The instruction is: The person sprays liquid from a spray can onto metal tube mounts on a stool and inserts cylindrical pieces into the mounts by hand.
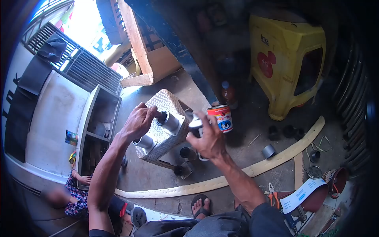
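Observation:
My left hand [139, 121] is closed at the mouth of a silver flanged tube [170, 123], fingers pressed on a dark piece [162, 116] at its opening. A second silver flanged tube [145, 143] stands beside it, partly below my wrist. Both rest on a light woven-pattern stool [164, 99]. To the right, my right hand [210, 141] is wrapped around what looks like a spray can [196, 124], its body mostly hidden by my fingers. Just behind that hand stands a red, white and blue tin [221, 117]. Dark-mouthed flanged tubes [183, 170] sit on the floor below the stool.
A yellow plastic stool [288, 59] stands at upper right. Across the floor curves a long pale strip [260, 169], with a loose grey tube [269, 151] near it. Orange-handled pliers [273, 195] lie at lower right. Another person [75, 193] is beside the cabinet [96, 130] at left.

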A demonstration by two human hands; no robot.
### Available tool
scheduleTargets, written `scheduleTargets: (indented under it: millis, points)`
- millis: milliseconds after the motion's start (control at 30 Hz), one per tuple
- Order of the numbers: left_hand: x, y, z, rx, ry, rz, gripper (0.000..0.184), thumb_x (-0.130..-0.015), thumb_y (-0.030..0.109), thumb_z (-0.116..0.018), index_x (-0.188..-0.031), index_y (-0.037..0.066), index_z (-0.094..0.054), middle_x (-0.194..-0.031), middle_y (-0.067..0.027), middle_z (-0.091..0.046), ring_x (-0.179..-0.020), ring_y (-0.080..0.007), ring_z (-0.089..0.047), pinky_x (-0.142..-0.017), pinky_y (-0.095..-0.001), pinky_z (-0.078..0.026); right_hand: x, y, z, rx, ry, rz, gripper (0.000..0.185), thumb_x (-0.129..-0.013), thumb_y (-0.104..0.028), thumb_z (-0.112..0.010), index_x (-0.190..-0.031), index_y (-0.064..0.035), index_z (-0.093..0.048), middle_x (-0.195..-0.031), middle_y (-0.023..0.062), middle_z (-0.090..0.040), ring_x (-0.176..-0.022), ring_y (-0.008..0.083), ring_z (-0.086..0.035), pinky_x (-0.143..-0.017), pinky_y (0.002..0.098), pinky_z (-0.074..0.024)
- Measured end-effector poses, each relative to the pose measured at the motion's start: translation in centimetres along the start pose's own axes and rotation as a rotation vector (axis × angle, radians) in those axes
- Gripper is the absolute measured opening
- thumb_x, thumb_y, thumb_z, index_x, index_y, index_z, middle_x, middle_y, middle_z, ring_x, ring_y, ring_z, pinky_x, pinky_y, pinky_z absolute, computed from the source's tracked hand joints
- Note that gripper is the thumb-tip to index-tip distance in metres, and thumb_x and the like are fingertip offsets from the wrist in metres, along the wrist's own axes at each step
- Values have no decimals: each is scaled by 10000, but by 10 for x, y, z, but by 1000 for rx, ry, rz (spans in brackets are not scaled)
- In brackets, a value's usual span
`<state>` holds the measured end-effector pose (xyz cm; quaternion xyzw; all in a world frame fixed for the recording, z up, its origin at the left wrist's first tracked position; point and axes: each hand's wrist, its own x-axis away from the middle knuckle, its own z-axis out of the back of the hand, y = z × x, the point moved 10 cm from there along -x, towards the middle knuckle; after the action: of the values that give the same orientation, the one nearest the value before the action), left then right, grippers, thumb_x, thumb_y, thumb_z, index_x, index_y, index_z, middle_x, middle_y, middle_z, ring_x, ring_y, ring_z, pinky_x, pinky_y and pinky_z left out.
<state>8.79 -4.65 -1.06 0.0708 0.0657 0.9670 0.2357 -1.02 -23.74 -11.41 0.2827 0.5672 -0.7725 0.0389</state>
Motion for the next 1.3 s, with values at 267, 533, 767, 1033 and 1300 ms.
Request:
scheduleTargets:
  millis: [267, 533, 767, 1033, 1300]
  points:
    - [3, 26, -11, -182, -138, -314, 625, -1115, 511, -328, -1116, 69, -770, -1025, -119, -757, -965, -306, -542, -963, -424, -410, 101, -39, -58, -212, -350, -7, 727, -801, -270, -786, -1460, -230, -482, -1175, 203, -532, -921, 429, -695, -790, 520, -609]
    - [1, 12, -28, -57, -140, -140, 778, -1090, 625, -289, -1097, -13, -734, -1031, -210, -692, -988, -360, -616, -943, -479, -462, 80, -15, -24, -214, -220, -107, 715, -785, -214, -804, -1440, -181, -518, -1176, 193, -560, -1016, 407, -675, -870, 488, -584]
    - [-9, -19, -50, 195, -69, 291, 904, -1068, 687, -223, -1053, -68, -718, -1015, -298, -697, -990, -418, -665, -937, -516, -462, 16, 13, 53, -97, 203, -94, 738, -769, -166, -810, -1445, -127, -516, -1180, 197, -578, -1046, 370, -647, -903, 465, -557]
    - [12, -26, 14, 330, 306, 336, 934, -1058, 722, -139, -1248, 47, -755, -1152, -182, -771, -1178, -374, -680, -1092, -445, -457, -8, 3, 27, -114, 208, -2, 692, -759, -159, -803, -1399, -112, -546, -1131, 181, -594, -982, 358, -672, -853, 443, -581]
    - [36, -38, 63, 321, 577, 247, 816, -1109, 619, -232, -1228, -5, -744, -1072, -179, -782, -1100, -316, -712, -1024, -415, -481, 53, -59, -64, -170, -190, 71, 685, -770, -217, -811, -1405, -198, -557, -1187, 193, -579, -950, 382, -714, -790, 472, -625]
